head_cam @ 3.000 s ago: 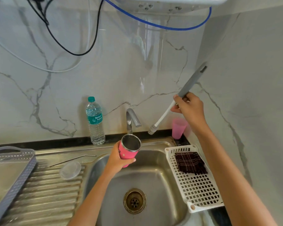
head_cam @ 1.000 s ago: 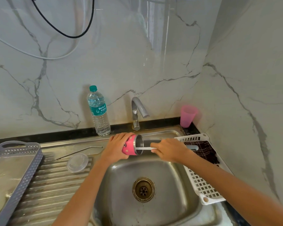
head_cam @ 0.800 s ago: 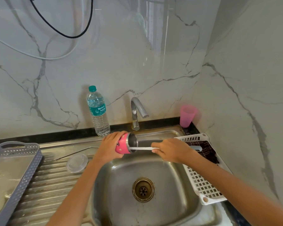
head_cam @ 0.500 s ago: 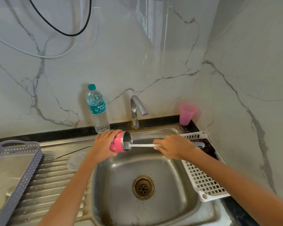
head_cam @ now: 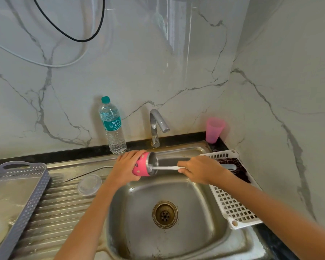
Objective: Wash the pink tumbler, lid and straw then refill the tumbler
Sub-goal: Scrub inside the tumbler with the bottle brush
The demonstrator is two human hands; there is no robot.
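The pink, steel-lined cylindrical tumbler [head_cam: 142, 164] is held on its side over the back edge of the stainless-steel sink basin [head_cam: 186, 241], gripped by the curled fingers of the left hand [head_cam: 126, 166]. A thin white-shafted brush [head_cam: 165, 167] is pushed into its mouth, and its handle is clasped in the right hand [head_cam: 199, 170]. On the ribbed drainboard [head_cam: 60, 212], near the basin's left edge, the clear round plastic lid [head_cam: 89, 184] and thin metal straw [head_cam: 88, 173] are laid.

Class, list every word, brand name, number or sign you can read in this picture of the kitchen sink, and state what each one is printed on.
"Suriya Aqua": on the teal label of the water bottle standing by the wall behind the sink; the first word is slightly soft.
Smaller print lower on that label: too small to read.
Pale marks on the pink tumbler: no lettering can be made out.
No other text shows.
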